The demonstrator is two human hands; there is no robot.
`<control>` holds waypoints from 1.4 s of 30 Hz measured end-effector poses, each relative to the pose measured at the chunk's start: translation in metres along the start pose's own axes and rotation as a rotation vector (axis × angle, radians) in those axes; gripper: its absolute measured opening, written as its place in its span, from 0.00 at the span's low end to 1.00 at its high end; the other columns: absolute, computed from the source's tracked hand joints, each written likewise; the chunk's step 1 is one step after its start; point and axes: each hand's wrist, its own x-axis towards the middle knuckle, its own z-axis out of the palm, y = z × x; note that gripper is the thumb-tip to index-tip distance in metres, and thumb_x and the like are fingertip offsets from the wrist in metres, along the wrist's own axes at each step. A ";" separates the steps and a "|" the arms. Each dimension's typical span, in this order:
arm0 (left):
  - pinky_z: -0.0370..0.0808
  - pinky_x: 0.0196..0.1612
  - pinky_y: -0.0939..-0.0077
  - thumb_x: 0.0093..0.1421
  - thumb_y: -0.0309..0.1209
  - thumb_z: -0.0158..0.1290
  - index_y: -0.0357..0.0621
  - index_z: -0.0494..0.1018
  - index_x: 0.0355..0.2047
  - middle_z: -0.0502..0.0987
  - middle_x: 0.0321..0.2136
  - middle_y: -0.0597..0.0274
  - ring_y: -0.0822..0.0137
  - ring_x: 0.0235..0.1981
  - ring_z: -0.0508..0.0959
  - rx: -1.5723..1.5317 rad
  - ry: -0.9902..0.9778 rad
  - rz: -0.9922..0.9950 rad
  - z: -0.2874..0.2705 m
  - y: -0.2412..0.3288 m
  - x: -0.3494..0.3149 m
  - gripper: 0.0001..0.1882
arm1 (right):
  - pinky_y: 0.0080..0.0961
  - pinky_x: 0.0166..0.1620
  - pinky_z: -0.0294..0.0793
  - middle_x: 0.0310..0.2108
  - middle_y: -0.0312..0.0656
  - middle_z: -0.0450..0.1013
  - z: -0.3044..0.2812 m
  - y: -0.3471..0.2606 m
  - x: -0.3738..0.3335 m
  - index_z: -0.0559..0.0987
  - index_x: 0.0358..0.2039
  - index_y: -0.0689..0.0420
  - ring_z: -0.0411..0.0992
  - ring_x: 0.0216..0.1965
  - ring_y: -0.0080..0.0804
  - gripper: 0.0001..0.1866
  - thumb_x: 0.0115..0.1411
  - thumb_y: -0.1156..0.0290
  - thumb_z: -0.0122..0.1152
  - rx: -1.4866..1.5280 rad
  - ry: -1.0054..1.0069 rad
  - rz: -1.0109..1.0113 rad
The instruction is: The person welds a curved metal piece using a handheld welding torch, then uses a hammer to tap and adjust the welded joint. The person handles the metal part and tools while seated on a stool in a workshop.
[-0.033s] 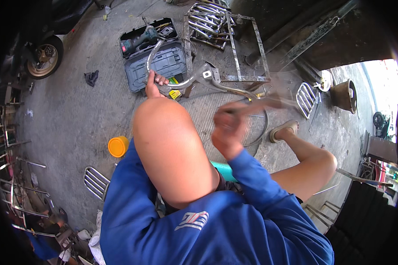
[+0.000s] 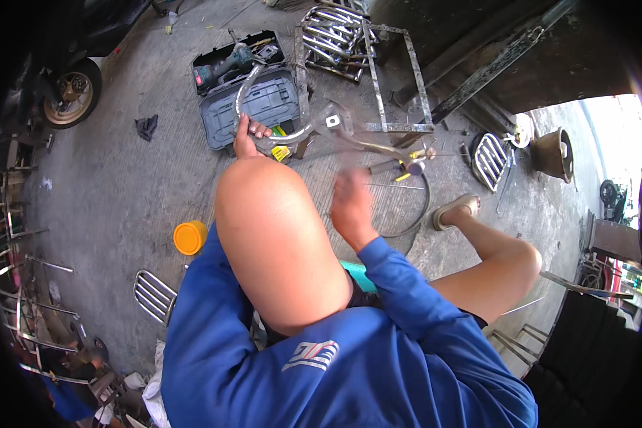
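Note:
My left hand (image 2: 250, 135) is closed around a bent, shiny metal tube (image 2: 240, 102), just beyond my raised knee. The tube curves up over the toolbox and sweeps right to a flat metal plate (image 2: 332, 121) with a pale square hole. Right of my knee, my right hand (image 2: 353, 207) is closed, its fingers smeared by motion. It grips what looks like a hammer (image 2: 346, 146), a faint blur reaching up toward the plate. Beside that hand lies a dark-handled tool (image 2: 385, 168) with a rounded end, near some yellow pieces.
A grey toolbox (image 2: 250, 107) lies unfolded, a cordless power tool (image 2: 225, 68) in its far half. Behind the plate are a rectangular metal frame (image 2: 381, 78) and stacked chrome tubes (image 2: 332, 39). A yellow-orange tub (image 2: 190, 237) and slatted racks (image 2: 155, 296) are on the concrete.
My right hand has moved slightly left and up. The blurred hammer has swung from pointing right to pointing up toward the plate. My left hand stays on the tube.

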 end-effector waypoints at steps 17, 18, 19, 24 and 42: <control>0.70 0.29 0.68 0.70 0.41 0.58 0.51 0.68 0.28 0.64 0.19 0.73 0.74 0.20 0.65 0.135 0.004 0.045 0.008 -0.003 -0.004 0.16 | 0.59 0.33 0.76 0.25 0.69 0.75 0.031 -0.019 0.006 0.68 0.46 0.63 0.76 0.33 0.74 0.16 0.72 0.62 0.55 -0.144 -0.151 0.207; 0.70 0.29 0.68 0.70 0.41 0.58 0.51 0.68 0.28 0.64 0.19 0.73 0.74 0.19 0.64 0.113 0.068 -0.009 0.007 -0.004 -0.009 0.16 | 0.57 0.30 0.74 0.24 0.66 0.75 0.024 -0.023 0.011 0.68 0.47 0.61 0.76 0.30 0.71 0.14 0.72 0.63 0.57 -0.107 -0.074 0.075; 0.70 0.29 0.68 0.71 0.41 0.58 0.51 0.68 0.29 0.64 0.19 0.73 0.74 0.19 0.64 0.085 0.184 -0.089 0.008 -0.005 -0.010 0.15 | 0.55 0.28 0.71 0.25 0.63 0.75 0.011 -0.030 0.016 0.68 0.47 0.60 0.75 0.28 0.69 0.14 0.71 0.64 0.59 0.005 0.059 -0.146; 0.69 0.30 0.69 0.70 0.41 0.58 0.51 0.70 0.32 0.63 0.19 0.73 0.75 0.21 0.65 0.015 0.074 -0.045 0.003 -0.004 -0.015 0.13 | 0.37 0.28 0.73 0.25 0.54 0.74 -0.012 -0.042 0.018 0.69 0.47 0.61 0.75 0.23 0.52 0.10 0.70 0.73 0.60 0.469 0.298 -0.140; 0.67 0.30 0.74 0.74 0.44 0.53 0.48 0.69 0.42 0.61 0.21 0.74 0.76 0.22 0.63 0.072 -0.249 0.033 0.059 0.048 0.040 0.13 | 0.52 0.49 0.78 0.44 0.60 0.79 -0.011 0.193 -0.082 0.79 0.54 0.53 0.78 0.46 0.58 0.28 0.67 0.43 0.58 -0.287 -0.347 0.395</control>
